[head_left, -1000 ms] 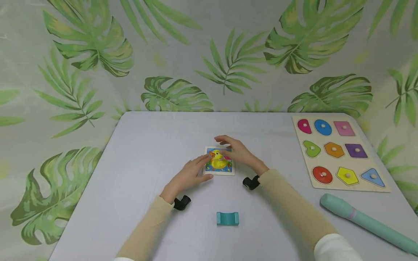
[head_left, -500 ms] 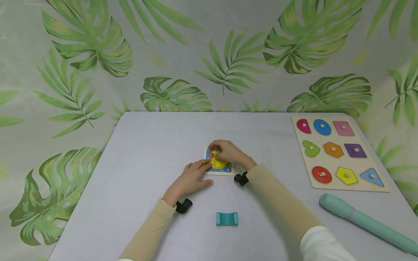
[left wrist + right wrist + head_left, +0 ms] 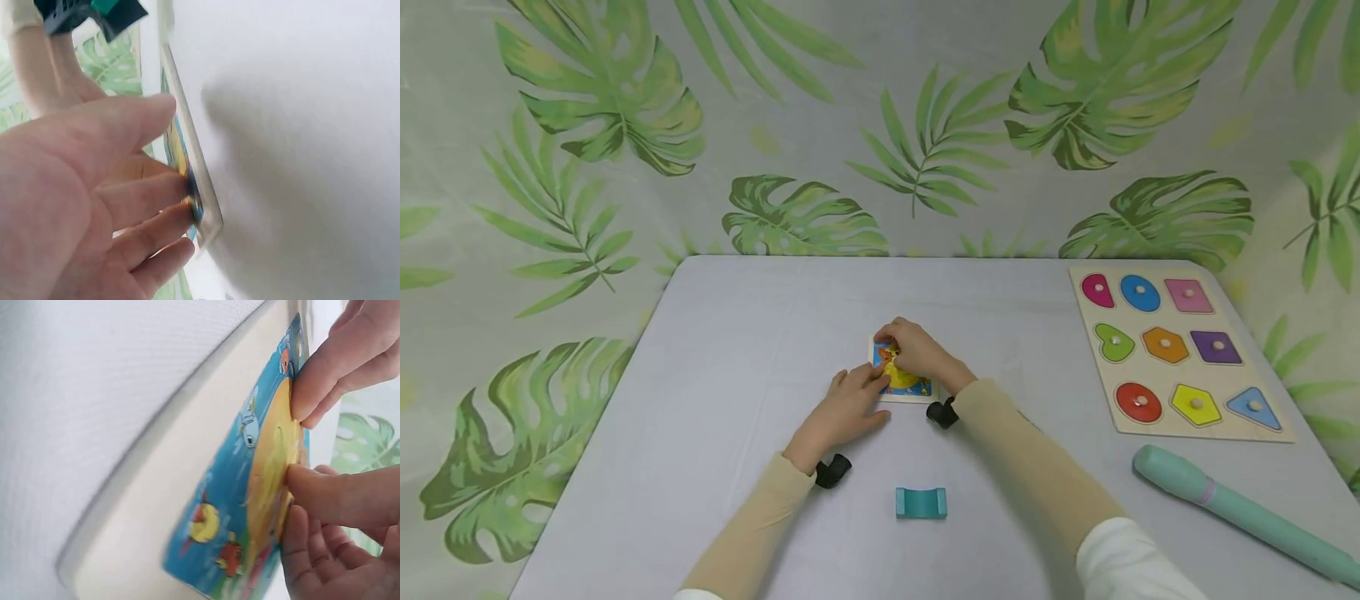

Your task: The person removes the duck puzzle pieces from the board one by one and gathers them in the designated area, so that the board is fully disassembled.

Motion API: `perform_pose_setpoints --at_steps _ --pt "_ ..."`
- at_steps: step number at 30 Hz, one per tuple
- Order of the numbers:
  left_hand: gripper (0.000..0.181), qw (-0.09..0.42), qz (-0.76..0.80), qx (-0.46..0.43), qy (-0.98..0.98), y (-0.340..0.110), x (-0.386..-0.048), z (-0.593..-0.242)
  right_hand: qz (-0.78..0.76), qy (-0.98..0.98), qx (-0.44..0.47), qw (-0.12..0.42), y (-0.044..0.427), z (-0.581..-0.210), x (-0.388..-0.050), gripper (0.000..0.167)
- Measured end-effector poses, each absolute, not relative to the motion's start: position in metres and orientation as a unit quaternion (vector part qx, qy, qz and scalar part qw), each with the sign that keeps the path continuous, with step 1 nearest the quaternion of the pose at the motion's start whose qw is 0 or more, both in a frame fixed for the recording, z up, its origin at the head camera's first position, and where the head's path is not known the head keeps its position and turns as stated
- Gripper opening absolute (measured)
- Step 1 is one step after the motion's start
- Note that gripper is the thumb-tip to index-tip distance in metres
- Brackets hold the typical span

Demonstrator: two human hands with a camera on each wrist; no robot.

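Note:
A small jigsaw puzzle (image 3: 910, 392) with a yellow duck on blue lies in a pale frame in the middle of the table. My left hand (image 3: 838, 410) is at its left side, fingers fairly straight. Their tips rest on the picture near the left edge, and the thumb is apart from it. My right hand (image 3: 921, 354) covers the upper right of the puzzle with fingers bent. In the right wrist view, its thumb (image 3: 334, 495) and fingertip close on a yellow puzzle piece (image 3: 282, 515) at the duck's surface. The piece's outline is mostly hidden.
A teal block (image 3: 921, 503) with a hollowed top lies nearer the front. At the right is a wooden shape board (image 3: 1108, 392) with several knobbed pieces. A mint-green stick-like object (image 3: 1247, 517) lies below it. A leaf-print cloth (image 3: 820, 125) hangs behind the table.
My right hand has moved left and down over the duck, its fingers curling onto the puzzle. My left hand has shifted slightly toward the front, still touching the puzzle's left side.

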State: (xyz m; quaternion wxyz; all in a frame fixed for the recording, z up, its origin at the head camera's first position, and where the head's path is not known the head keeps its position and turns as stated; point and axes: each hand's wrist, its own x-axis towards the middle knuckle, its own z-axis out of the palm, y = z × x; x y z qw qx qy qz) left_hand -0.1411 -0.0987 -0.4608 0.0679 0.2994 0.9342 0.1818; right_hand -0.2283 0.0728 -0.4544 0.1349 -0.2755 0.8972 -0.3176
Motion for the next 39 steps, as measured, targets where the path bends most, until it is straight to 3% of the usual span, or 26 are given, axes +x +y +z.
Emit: perform_pose_setpoints --at_steps 10,22,31,39 --pt "0.053 0.032 0.153 0.317 0.935 -0.094 -0.144 -0.463 -0.413 0.862 -0.244 0.163 0.079 -0.467 -0.241 0.050" --pt "0.047 0.030 0.155 0.314 0.936 -0.092 -0.147 -0.464 -0.457 0.857 -0.206 0.121 0.086 -0.465 -0.239 0.024" --pt "0.046 0.040 0.147 0.283 0.947 -0.089 -0.145 -0.466 -0.508 0.845 -0.079 0.144 0.144 -0.452 -0.239 0.022" --pt "0.046 0.037 0.142 0.277 0.949 -0.090 -0.144 -0.465 -0.450 0.879 -0.063 0.144 0.181 -0.457 -0.243 0.022"
